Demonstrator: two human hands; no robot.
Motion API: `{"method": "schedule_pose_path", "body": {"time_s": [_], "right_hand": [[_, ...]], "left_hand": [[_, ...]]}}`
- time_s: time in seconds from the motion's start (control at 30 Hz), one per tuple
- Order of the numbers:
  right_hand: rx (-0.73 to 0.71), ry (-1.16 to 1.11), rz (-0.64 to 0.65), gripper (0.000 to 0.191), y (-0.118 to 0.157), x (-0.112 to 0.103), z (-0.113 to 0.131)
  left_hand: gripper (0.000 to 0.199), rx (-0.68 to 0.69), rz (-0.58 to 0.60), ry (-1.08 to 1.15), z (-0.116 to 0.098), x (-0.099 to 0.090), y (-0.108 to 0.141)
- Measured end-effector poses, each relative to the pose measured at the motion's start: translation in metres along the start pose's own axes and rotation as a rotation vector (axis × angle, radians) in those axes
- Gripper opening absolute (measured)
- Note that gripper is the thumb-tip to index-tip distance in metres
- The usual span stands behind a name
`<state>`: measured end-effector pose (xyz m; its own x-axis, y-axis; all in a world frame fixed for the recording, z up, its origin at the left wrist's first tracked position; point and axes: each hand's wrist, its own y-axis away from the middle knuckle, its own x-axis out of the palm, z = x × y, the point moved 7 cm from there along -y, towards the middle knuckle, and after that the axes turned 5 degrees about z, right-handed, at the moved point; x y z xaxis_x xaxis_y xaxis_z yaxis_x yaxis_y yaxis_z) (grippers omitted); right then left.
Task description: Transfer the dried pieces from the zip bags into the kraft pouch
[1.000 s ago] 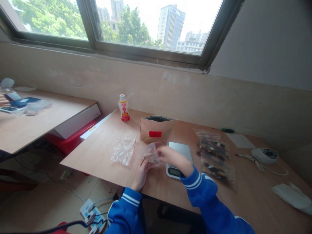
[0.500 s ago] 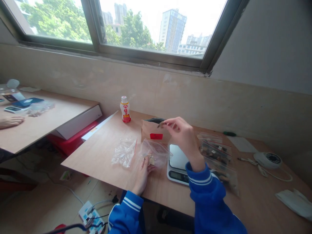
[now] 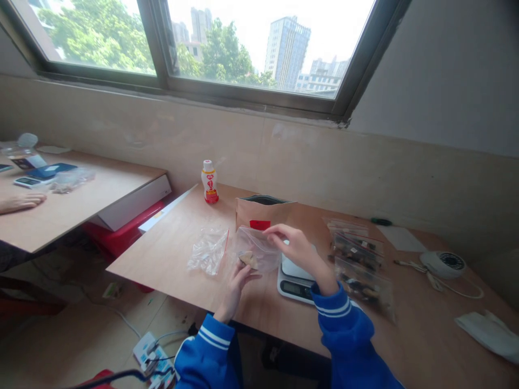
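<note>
My left hand is closed on the lower part of a clear zip bag, with a tan, flat piece showing near its fingertips. At the bag's upper edge is my right hand, fingers pinched together; whatever is between them is too small to make out. Just behind, a brown paper pouch with a red label stands with its top open. Under the right hand, partly covered, lies a white digital scale.
Clear plastic bags lie to the left, near a white-and-red bottle. Filled zip bags lie right of the scale. Farther right are a white dome camera with its cable and a white cloth. Another person's hand rests on the left table.
My right hand has come down from in front of the paper pouch to the zip bag's top edge. The small dark piece it pinched no longer shows. My left hand stays on the bag.
</note>
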<state>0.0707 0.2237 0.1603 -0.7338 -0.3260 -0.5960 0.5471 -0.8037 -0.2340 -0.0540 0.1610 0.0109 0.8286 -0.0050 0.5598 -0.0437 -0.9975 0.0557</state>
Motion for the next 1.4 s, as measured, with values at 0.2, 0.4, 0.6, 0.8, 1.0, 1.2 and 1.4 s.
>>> {"method": "schedule_pose_path", "body": {"time_s": [0.2,0.4,0.6,0.8,1.0,1.2,1.4], "right_hand": [[0.139,-0.085,0.307,0.024,0.009,0.035,-0.020],[0.131,-0.044,0.250,0.038,0.012,0.046,-0.015],[0.048,-0.007,0.203,0.027,0.015,0.027,-0.002],[-0.126,0.046,-0.330,0.026,-0.010,-0.055,0.041],[-0.228,0.250,-0.327,0.027,-0.047,-0.050,0.047],[-0.151,0.192,-0.414,0.027,-0.008,-0.042,0.037],[0.093,-0.041,-0.134,0.041,0.019,0.022,0.013]], "left_hand": [[0.050,0.041,-0.054,-0.209,-0.010,0.003,0.000],[0.052,0.071,-0.183,-0.257,-0.023,0.005,0.008],[0.042,0.121,-0.220,-0.335,-0.035,-0.006,0.013],[0.046,0.163,-0.346,-0.285,-0.047,-0.023,0.021],[0.048,0.139,-0.361,-0.204,-0.045,-0.028,0.023],[0.052,0.099,-0.343,-0.218,-0.041,-0.043,0.023],[0.055,0.073,-0.278,-0.273,-0.044,-0.030,0.022]]}}
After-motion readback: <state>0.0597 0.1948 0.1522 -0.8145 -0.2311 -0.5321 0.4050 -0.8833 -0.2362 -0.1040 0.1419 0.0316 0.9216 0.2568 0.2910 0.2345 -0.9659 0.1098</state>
